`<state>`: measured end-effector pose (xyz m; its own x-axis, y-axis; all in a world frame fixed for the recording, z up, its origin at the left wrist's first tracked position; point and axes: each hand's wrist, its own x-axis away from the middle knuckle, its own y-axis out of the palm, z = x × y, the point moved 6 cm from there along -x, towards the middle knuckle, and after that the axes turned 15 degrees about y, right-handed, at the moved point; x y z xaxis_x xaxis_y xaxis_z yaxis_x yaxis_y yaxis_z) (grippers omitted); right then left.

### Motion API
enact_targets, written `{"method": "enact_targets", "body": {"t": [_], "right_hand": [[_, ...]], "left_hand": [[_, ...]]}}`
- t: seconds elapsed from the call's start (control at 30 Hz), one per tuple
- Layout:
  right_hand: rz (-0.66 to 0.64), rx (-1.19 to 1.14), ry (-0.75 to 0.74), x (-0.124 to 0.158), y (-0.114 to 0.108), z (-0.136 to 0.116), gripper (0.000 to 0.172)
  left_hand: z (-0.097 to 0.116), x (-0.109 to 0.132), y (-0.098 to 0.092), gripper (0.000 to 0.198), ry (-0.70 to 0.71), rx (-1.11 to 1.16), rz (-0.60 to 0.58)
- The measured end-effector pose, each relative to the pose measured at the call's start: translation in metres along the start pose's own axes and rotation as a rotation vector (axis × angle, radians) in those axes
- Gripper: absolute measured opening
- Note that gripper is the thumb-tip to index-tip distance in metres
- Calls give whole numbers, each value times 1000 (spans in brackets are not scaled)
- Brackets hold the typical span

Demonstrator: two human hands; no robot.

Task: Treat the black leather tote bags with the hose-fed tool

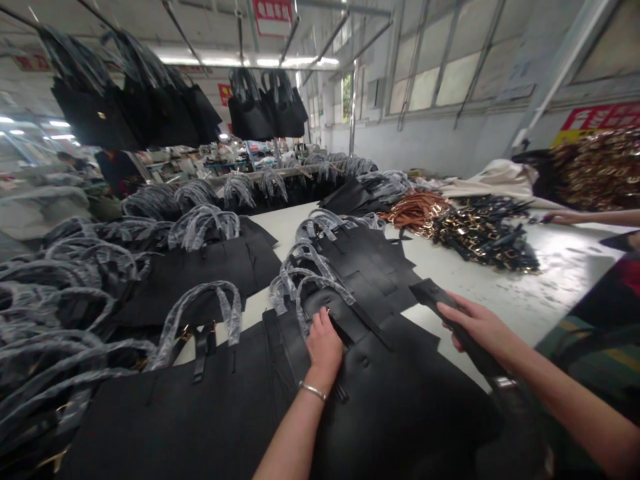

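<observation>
My left hand [325, 340], with a bracelet at the wrist, rests over a flat black leather bag panel [400, 400]. Its fingers are curled together beside a slot in the panel, and a small gold glint shows at the fingertips; what they pinch is hidden. A wide black strap [465, 337] runs through my right hand [477, 327], which is closed round it above the table. The strap's top end points up and left, and its lower part hangs toward the bottom right. Plastic-wrapped handles [325, 280] arch just beyond my left hand.
More black bag panels [190, 273] with wrapped handles lie stacked at left and ahead. Black straps with gold buckles [485, 233] and brown straps [417, 212] are heaped on the white table [450, 267]. Another person's hand [560, 217] is at right. Finished bags [145, 110] hang overhead.
</observation>
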<state>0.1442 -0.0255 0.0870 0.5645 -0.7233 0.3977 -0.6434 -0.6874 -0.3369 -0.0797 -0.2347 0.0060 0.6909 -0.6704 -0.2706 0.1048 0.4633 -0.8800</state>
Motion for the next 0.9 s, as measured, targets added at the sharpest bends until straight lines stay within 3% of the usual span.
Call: {"method": "enact_targets", "body": {"t": [0.13,0.27,0.43,0.57,0.63,0.77,0.9], "right_hand": [[26,93,21,29,-5,21,77],[-98,144,79,46,20,48,89],[-328,142,83,64,71,55,87],[-440,243,32,77,106,46,80],[-520,253,38,85,121,44,77],[-640,215,89,98,138,44,78],[-690,144,123,101,142,44,83]], "left_hand": [[-18,-21,-19,51,-4,288,-183],[-35,-22,-41,38,18,395,-318],[-47,29,-40,24,-145,648,-542],[-33,84,-33,18,-258,908,-642],[-24,103,-30,20,-295,1016,-582],[-11,121,-25,23,-344,1236,-306],[-2,130,-20,48,-358,1349,-95]]}}
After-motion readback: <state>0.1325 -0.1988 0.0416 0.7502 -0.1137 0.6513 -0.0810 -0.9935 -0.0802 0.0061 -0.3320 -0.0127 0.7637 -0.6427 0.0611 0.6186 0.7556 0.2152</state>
